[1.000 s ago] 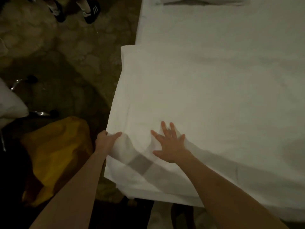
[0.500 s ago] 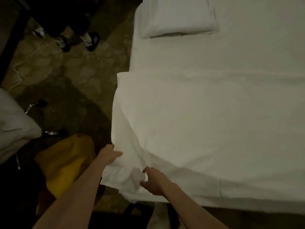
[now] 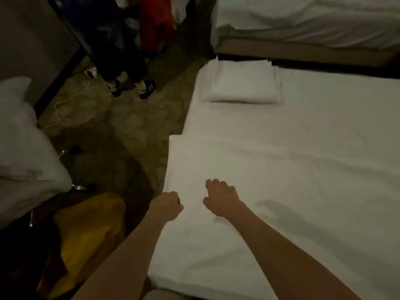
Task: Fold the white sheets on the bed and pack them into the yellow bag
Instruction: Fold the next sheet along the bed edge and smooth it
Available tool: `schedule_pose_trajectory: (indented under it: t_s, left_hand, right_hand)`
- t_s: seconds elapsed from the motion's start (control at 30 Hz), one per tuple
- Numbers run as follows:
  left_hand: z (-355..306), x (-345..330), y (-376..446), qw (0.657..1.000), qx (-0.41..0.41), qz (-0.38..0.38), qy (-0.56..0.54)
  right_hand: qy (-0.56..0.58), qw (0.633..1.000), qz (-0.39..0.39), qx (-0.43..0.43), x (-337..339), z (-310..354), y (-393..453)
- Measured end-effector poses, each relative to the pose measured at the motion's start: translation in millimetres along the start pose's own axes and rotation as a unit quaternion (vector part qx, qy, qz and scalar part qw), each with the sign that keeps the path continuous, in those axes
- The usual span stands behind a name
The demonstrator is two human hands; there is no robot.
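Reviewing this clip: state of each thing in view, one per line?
white sheet: folded over, spread flat on the bed.
folded stack: squared up, at the bed's far end.
yellow bag: slumped on the floor, contents unseen.
left hand: curled at the sheet's left edge.
right hand: fingers bent, on the sheet.

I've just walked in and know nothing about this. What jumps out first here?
Two bare hands, left hand and right hand, reach over a white sheet spread across the bed. A yellow bag slumps on the dark floor at lower left. A folded white stack sits further up the bed.
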State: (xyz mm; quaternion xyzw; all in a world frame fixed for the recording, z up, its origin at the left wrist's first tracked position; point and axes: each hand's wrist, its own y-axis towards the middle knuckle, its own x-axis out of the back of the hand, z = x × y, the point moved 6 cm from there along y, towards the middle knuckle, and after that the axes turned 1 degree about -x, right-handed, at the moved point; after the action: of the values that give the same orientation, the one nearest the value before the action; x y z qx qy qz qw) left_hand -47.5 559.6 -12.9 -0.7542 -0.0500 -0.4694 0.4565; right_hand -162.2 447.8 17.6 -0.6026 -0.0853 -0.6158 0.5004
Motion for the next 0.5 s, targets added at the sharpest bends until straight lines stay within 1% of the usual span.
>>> schedule_pose_trajectory:
  t_s: [0.1, 0.23, 0.37, 0.43, 0.5]
  left_hand:
    - [-30, 40, 0, 0.999, -0.042, -0.027, -0.015]
    - [-54, 102, 4, 0.993, -0.092, -0.070, -0.015]
    - [-73, 169, 21, 0.984, -0.155, -0.089, 0.014]
    - [-84, 204, 32, 0.974, -0.200, -0.095, 0.041]
    - [-98, 235, 42, 0.961, -0.247, -0.106, 0.069]
  right_hand:
    - [-0.013, 0.999, -0.042, -0.009, 49, -7, 5]
    - [-0.004, 0.996, -0.068, -0.049, 84, -14, 2]
    - [0.000, 0.995, -0.042, -0.095, 74, -11, -8]
    - [0.021, 0.990, -0.015, -0.140, 59, -10, -13]
    - [0.055, 0.979, -0.014, -0.195, 51, -8, -15]
